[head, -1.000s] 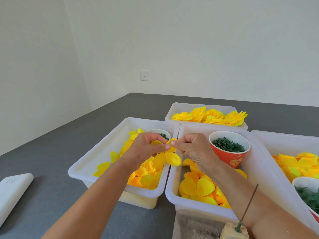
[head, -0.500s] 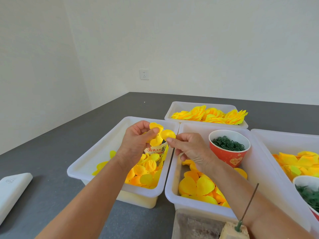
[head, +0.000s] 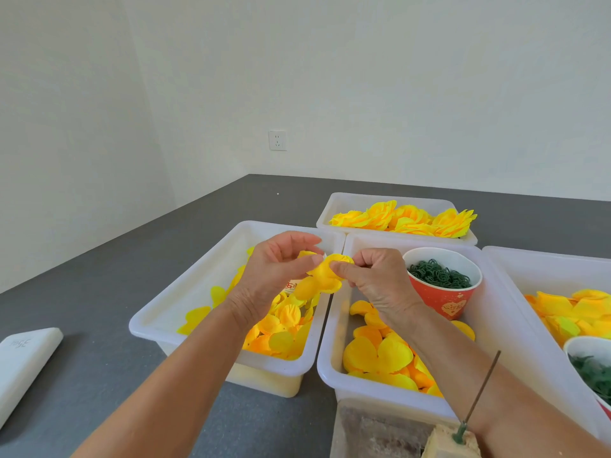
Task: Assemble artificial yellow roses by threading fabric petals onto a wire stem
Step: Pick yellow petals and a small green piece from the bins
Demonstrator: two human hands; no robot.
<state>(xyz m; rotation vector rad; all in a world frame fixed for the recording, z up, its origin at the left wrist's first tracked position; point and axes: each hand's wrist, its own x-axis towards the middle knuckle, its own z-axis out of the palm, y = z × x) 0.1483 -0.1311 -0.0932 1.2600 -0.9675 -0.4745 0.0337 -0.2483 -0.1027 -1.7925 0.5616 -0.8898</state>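
Above the gap between two white bins, both hands hold a small cluster of yellow fabric petals (head: 322, 276). My left hand (head: 274, 269) pinches its left side with thumb and fingers; my right hand (head: 373, 279) pinches its right side. The left bin (head: 198, 285) holds loose yellow petals, and the middle bin (head: 334, 358) holds larger orange-yellow petals. A thin wire stem (head: 479, 395) stands upright in a block (head: 449, 446) at the bottom right, apart from both hands.
A red paper cup (head: 443, 299) of green rings sits in the middle bin. A far bin (head: 337, 206) holds finished yellow roses (head: 403, 219). The right bin (head: 542, 269) holds petals and another cup (head: 591, 368). A white flat object (head: 23, 361) lies at left on the grey table.
Both hands rose from the left bin with the petals, then drew them together into a tighter cluster between the fingertips. The view shifted slightly.
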